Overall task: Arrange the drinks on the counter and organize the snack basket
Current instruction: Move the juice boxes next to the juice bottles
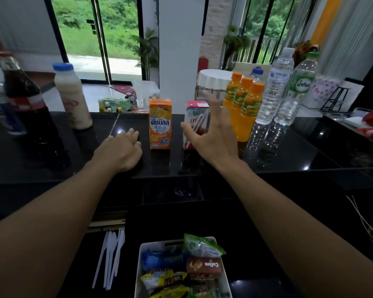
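The glossy black stone counter (288, 147) runs across in front of me, and behind it tall black-framed glass doors (99, 39) give onto green trees. A small orange drink carton (160, 123) stands upright near the counter's middle, and I place everything else from it.

Far to its left stands a big dark cola bottle (31, 117), and nearer on the same side a milky white bottle with a blue cap (72, 97). To its right, well apart, two clear plastic water bottles (286, 89) rise behind three small orange juice bottles (243, 104) packed close together. Below it, on a lower shelf nearer to me, sits the white plastic snack basket (223, 280), full of bright packets.

Just right of the orange carton stands a red-and-white drink carton (195, 117). My right hand (213, 134) is in front of it, fingers spread wide and straight, gripping nothing; I cannot tell whether my thumb touches it. My left hand (119, 149) rests palm down on the counter just left of the orange carton, fingers loosely bent, holding nothing.

White plastic cutlery (112, 254) lies below it to the left, beside the basket.
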A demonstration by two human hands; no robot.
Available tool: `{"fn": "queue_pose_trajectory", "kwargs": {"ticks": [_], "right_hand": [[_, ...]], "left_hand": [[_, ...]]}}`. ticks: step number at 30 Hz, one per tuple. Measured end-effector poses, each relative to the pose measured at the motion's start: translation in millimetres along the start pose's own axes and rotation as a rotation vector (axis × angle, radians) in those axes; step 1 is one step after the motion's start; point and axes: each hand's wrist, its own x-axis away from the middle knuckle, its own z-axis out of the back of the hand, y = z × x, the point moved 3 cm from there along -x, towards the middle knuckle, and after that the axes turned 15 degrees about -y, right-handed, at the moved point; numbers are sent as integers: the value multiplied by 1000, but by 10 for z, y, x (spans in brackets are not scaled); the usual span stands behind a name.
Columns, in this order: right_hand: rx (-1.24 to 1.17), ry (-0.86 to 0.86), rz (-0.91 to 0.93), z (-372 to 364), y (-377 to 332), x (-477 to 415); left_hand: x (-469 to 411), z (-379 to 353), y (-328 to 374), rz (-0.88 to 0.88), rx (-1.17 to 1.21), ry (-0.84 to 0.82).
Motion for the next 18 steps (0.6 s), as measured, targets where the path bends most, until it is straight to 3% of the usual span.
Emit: {"fn": "queue_pose_trajectory", "kwargs": {"ticks": [11, 18], "right_hand": [[-16, 34, -33, 80, 180, -505], [-5, 71, -175, 155, 482, -1084]], "left_hand": [[-51, 72, -30, -29, 36, 10], [-125, 60, -48, -35, 55, 41]]}}
